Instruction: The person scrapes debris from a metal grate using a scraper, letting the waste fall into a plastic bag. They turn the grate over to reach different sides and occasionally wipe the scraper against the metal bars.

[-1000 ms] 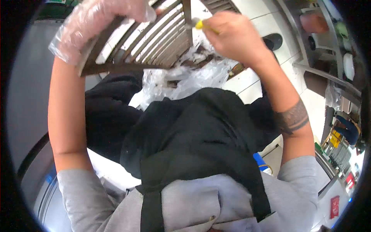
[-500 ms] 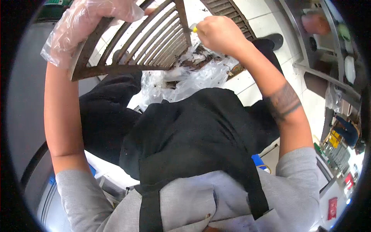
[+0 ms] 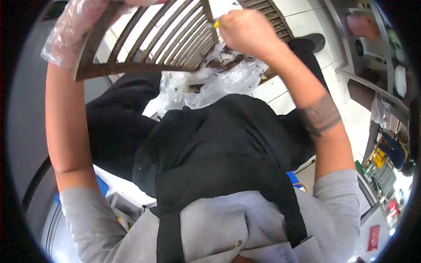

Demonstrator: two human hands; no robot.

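A dirty slatted grate (image 3: 131,68) stands tilted at the upper left. My left hand (image 3: 81,22), in a clear plastic glove, grips its upper left side; the top of the frame cuts off part of the fingers. My right hand (image 3: 249,34) is bare and closed around a small tool with a yellow part (image 3: 216,24). Its working end is at the grate's right edge, too small and blurred to name. Beneath the grate, a crumpled clear plastic bag (image 3: 219,83) lies on the floor with dark scraps of debris (image 3: 230,61) on it.
A second slatted grate (image 3: 279,22) lies behind my right hand. White floor tiles (image 3: 302,19) surround it. Metal shelving (image 3: 372,87) stands on the right, and a dark panel (image 3: 26,101) rises on the left. Another person (image 3: 393,149) is visible far right.
The grate and my left hand have shifted slightly up and left in view. My right hand has moved a little up and left, still holding the tool.
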